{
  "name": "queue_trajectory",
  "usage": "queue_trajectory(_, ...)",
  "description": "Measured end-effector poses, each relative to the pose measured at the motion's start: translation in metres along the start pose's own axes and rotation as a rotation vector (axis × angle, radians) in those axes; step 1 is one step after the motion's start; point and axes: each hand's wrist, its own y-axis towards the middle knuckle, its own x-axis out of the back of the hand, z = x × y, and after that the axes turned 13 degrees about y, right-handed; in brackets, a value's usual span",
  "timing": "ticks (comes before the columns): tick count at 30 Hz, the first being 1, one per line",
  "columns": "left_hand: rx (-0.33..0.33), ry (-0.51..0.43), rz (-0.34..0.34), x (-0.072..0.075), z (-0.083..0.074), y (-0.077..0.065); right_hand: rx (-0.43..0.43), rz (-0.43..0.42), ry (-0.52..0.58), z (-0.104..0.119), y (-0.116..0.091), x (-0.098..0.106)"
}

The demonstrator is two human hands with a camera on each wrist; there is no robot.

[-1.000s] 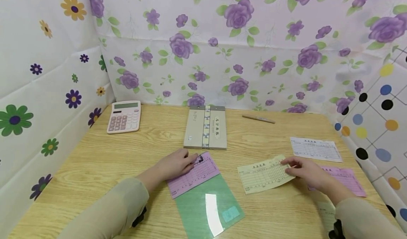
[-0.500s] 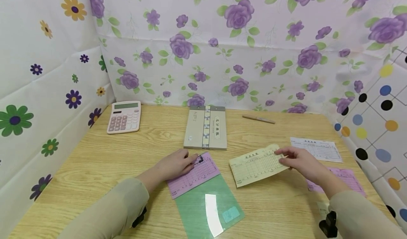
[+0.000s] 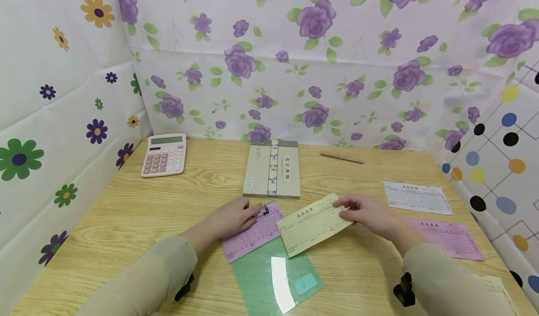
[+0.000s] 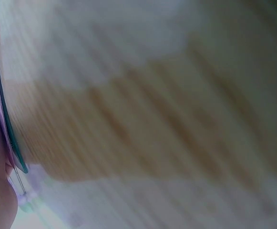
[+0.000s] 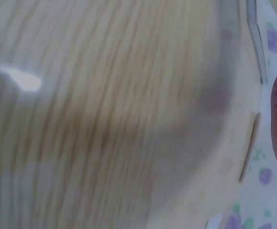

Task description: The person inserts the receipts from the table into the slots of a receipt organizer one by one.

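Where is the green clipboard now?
In the head view, the green clipboard is at lower centre, in front of the ledger, with the left hand at its clip.

Wide gap between calculator point(image 3: 163, 154) and ledger point(image 3: 258, 172), left hand point(image 3: 232, 218) obstructing top of clipboard point(image 3: 254, 278), clearance under right sleeve point(image 3: 438, 274) unclear

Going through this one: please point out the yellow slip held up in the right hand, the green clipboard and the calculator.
Yellow slip point(image 3: 312, 225): head view, middle of its printed face.
Green clipboard point(image 3: 262, 275): head view, its bare green surface.
Calculator point(image 3: 164, 159): head view, its keypad.
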Motion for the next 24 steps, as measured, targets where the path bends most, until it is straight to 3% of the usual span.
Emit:
queue_trajectory(8,0.005,0.0,0.016,0.0,0.0,0.0,0.024,0.084,-0.017,0.007,0.026,-0.036)
queue_trajectory(24,-0.042,0.031,-0.05,-0.003,0.003,0.0,0.02,0.174,-0.158,0.023,0.057,-0.089)
